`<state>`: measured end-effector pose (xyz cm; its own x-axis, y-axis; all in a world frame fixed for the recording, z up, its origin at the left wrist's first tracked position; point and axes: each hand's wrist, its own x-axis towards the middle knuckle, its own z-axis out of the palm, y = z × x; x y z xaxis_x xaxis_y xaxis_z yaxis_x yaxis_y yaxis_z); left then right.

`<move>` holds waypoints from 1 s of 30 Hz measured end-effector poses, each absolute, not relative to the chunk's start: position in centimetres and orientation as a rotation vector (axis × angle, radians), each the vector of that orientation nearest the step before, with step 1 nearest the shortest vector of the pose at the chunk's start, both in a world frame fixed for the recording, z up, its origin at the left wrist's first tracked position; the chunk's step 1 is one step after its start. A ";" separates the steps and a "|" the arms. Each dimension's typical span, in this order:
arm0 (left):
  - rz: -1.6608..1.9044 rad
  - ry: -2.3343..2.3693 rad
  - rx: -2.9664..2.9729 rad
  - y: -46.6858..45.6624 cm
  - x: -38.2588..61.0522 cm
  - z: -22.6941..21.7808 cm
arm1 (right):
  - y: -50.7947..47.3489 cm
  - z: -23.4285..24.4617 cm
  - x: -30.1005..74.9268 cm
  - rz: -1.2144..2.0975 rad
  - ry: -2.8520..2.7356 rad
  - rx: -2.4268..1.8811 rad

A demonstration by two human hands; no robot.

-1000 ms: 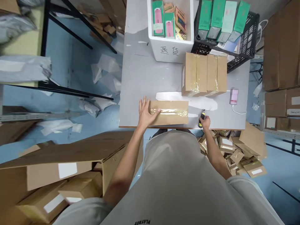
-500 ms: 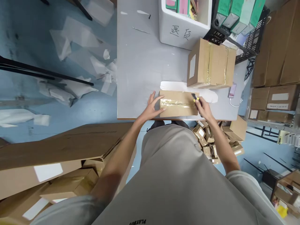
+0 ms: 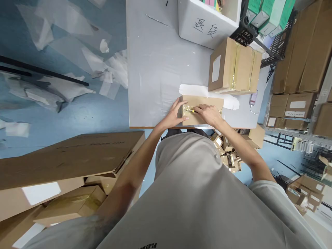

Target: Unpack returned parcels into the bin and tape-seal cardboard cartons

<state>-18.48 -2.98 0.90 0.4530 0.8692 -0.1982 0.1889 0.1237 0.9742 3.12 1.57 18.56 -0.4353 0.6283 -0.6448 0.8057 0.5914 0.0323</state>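
A small cardboard box (image 3: 202,100), taped along its top seam, lies at the front edge of the table. My left hand (image 3: 174,116) grips its left end, thumb at the near side and fingers at the far side. Closed around a utility knife (image 3: 192,111), my right hand (image 3: 209,114) rests over the middle of the box. The blade points left along the tape, toward my left hand. Most of the knife's handle is hidden in my fingers. Behind the box lies a white sheet (image 3: 193,90).
A larger taped carton (image 3: 223,71) stands behind the small box, beside a white foam bin (image 3: 194,26) and a black crate (image 3: 277,45) of green boxes. A phone (image 3: 253,98) with a cable lies at the right. Big cartons (image 3: 77,152) stand at the lower left.
My right hand has carried the knife from the right end of the box leftward along the tape. My left hand still holds the left end. The whole view has shifted slightly.
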 end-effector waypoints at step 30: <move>0.546 1.154 1.360 -3.0 -19.2 3.0 | 2.8 19.3 10.6 -0.302 2.169 1.101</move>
<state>-19.25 -3.02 3.02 0.3955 0.8621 -0.3167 0.3018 0.2036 0.9314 10.61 2.83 19.30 -0.4139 0.6257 -0.6612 0.7823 0.6159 0.0931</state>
